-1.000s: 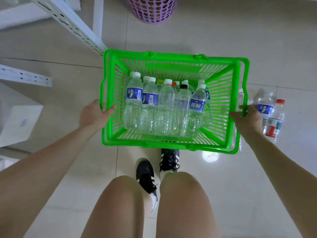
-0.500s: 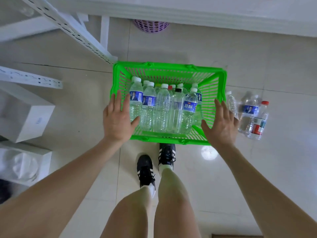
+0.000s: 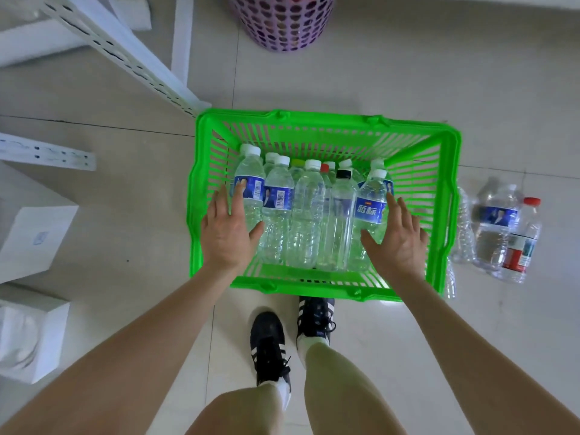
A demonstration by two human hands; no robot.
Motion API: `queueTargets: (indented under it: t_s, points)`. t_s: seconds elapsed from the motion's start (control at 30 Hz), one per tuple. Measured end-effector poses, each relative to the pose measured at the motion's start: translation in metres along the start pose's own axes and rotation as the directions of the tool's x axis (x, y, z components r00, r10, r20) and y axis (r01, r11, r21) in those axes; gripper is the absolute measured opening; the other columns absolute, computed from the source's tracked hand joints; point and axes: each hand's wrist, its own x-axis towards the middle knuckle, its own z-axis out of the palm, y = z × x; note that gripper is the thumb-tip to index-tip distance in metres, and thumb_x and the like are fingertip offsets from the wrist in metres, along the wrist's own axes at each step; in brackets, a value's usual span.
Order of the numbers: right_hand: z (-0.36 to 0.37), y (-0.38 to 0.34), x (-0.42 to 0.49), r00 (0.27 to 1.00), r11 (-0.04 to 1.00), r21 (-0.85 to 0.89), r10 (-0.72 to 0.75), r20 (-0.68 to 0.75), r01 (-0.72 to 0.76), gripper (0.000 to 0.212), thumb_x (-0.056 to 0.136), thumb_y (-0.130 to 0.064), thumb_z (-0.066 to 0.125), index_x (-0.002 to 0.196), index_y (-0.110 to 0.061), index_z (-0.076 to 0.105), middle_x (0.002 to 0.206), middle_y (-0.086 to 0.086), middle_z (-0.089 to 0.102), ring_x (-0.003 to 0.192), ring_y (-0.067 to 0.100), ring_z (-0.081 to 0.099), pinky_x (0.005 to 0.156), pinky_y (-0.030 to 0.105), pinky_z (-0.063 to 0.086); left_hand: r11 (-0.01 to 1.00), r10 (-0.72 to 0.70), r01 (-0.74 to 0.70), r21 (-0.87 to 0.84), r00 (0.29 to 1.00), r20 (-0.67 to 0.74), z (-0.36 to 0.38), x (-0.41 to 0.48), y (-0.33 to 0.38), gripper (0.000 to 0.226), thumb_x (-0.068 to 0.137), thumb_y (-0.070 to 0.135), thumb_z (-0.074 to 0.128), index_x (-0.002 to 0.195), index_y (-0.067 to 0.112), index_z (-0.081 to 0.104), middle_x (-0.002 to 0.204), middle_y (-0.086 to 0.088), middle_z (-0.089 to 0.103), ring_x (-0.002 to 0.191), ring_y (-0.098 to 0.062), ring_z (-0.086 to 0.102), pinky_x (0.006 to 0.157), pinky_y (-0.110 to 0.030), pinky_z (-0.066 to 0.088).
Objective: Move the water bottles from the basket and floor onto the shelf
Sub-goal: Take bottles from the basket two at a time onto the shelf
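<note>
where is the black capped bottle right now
In the head view the black-capped bottle sits in the green basket, right of centre, between a clear unlabelled bottle and a blue-labelled bottle beside the right hand.

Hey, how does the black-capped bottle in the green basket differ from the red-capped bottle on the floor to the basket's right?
The black-capped bottle stands inside the green basket, while the red-capped bottle stands outside it on the floor. The black-capped bottle shows no coloured label; the red-capped bottle wears a red and white one. Their caps differ, black against red. Both are clear plastic, upright and capped.
</note>
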Motion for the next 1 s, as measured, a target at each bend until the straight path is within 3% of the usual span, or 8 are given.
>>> queueTargets:
  t_s: [0.23,0.37,0.47,0.57,0.7,0.8,0.9,1.0]
  points:
    - [0.052,0.016,0.03,0.961,0.853,0.442,0.252,0.114,-0.276,0.078,0.082,-0.027,0.074,0.144,-0.009,0.031,0.132,0.018,0.055,0.117,0.036,0.055,0.094,0.04,0.045,0.927,-0.189,0.241,-0.287,0.962,0.198,0.037,0.023,-0.014,0.083,0.09,0.049,0.058,0.15,0.006,0.019,0.144,-0.024,0.039,0.122,-0.039,0.052,0.102,-0.046,0.045]
    - [0.063,0.024,0.045,0.94,0.806,0.488,0.325,0.104,-0.333,0.067,0.08,-0.032,0.076,0.135,-0.01,0.047,0.12,0.011,0.064,0.107,0.03,0.061,0.081,0.03,0.043,0.892,-0.24,0.33,-0.308,0.925,0.295,0.044,0.037,-0.015,0.091,0.088,0.058,0.054,0.15,0.001,0.02,0.155,-0.021,0.027,0.138,-0.037,0.036,0.112,-0.041,0.032]
    - [0.065,0.024,0.055,0.927,0.794,0.484,0.353,0.127,-0.369,0.059,0.078,-0.038,0.076,0.128,-0.015,0.053,0.111,0.005,0.068,0.102,0.027,0.063,0.08,0.033,0.046,0.864,-0.262,0.361,-0.352,0.918,0.298,0.045,0.041,-0.014,0.097,0.085,0.061,0.056,0.152,0.003,0.017,0.157,-0.018,0.025,0.14,-0.035,0.035,0.111,-0.039,0.033]
    - [0.067,0.022,0.063,0.912,0.762,0.505,0.379,0.158,-0.405,0.054,0.078,-0.037,0.076,0.123,-0.016,0.054,0.099,0.0,0.064,0.094,0.025,0.063,0.081,0.036,0.049,0.819,-0.283,0.397,-0.415,0.908,0.31,0.045,0.041,-0.016,0.094,0.081,0.062,0.061,0.15,0.006,0.027,0.152,-0.015,0.038,0.133,-0.033,0.044,0.107,-0.042,0.039]
    - [0.058,0.028,0.071,0.901,0.667,0.608,0.356,0.247,-0.43,0.06,0.073,-0.027,0.083,0.123,-0.014,0.052,0.098,0.002,0.063,0.078,0.016,0.059,0.067,0.027,0.046,0.748,-0.281,0.429,-0.506,0.896,0.345,0.042,0.042,-0.025,0.089,0.068,0.07,0.066,0.134,0.012,0.049,0.133,-0.007,0.058,0.119,-0.029,0.057,0.1,-0.051,0.047]
    - [0.047,0.035,0.076,0.891,0.605,0.653,0.312,0.331,-0.455,0.058,0.069,-0.02,0.086,0.117,-0.016,0.054,0.092,0.001,0.066,0.069,0.007,0.059,0.054,0.018,0.046,0.693,-0.242,0.432,-0.577,0.894,0.378,0.04,0.042,-0.028,0.06,0.074,0.058,0.07,0.119,0.02,0.06,0.114,0.001,0.066,0.105,-0.021,0.062,0.091,-0.042,0.049]
    - [0.042,0.041,0.075,0.872,0.542,0.684,0.276,0.404,-0.488,0.054,0.068,-0.015,0.085,0.112,-0.019,0.055,0.088,0.0,0.068,0.073,0.015,0.062,0.063,0.028,0.05,0.635,-0.205,0.444,-0.632,0.886,0.417,0.04,0.038,-0.032,0.048,0.078,0.052,0.071,0.117,0.024,0.064,0.11,0.003,0.068,0.101,-0.018,0.063,0.089,-0.038,0.048]
    - [0.038,0.047,0.07,0.865,0.499,0.708,0.24,0.441,-0.499,0.054,0.068,-0.012,0.084,0.112,-0.021,0.056,0.089,-0.002,0.071,0.083,0.021,0.064,0.077,0.037,0.05,0.557,-0.209,0.501,-0.662,0.856,0.473,0.037,0.027,-0.035,0.074,0.062,0.067,0.072,0.118,0.021,0.063,0.11,-0.002,0.069,0.099,-0.022,0.065,0.09,-0.041,0.051]
